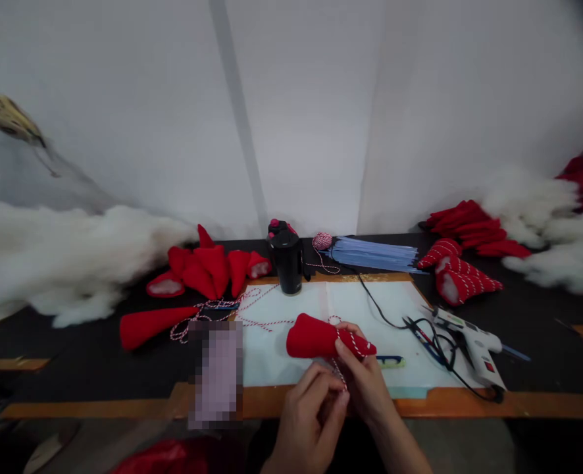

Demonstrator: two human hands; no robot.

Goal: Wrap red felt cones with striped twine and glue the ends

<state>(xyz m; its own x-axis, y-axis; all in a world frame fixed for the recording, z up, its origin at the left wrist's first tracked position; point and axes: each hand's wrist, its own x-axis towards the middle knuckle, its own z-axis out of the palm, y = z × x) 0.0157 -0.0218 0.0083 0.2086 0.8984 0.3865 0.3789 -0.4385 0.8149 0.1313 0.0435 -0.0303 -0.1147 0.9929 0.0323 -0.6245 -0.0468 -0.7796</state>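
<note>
Head view, and we start nearest, with the left hand (311, 411), fingertips pinched together, its grip closed on red-and-white twisted twine (339, 374). Just beyond, we have the right hand (365, 378), its grip clasped around a soft red fabric cone (308, 337), which lies on its side above the paper, open wide end to our left, narrow tip to our right, the twine winding round that tip half.

On the near edge of the black, wood-edged surface (94, 382), we spot a pixelated pale rectangle (218, 372), too blurred to name. Under the cone spreads a pale paper sheet (272, 368), and over to its right there's a white glue gun (476, 342) with a black cable, a blue stick poking out of its back.

Out left, a long plain red cone (148, 327) lies beside loose coils of twine. Farther back, we pass a heap of red cones (205, 266), a black tumbler (289, 263) standing upright, a twine ball (322, 241), translucent bluish sticks (375, 253) and, at right, two twine-wrapped red cones (469, 280). White fluffy stuffing (74, 257) billows on both sides, and behind everything we reach the pale wall (296, 99).
</note>
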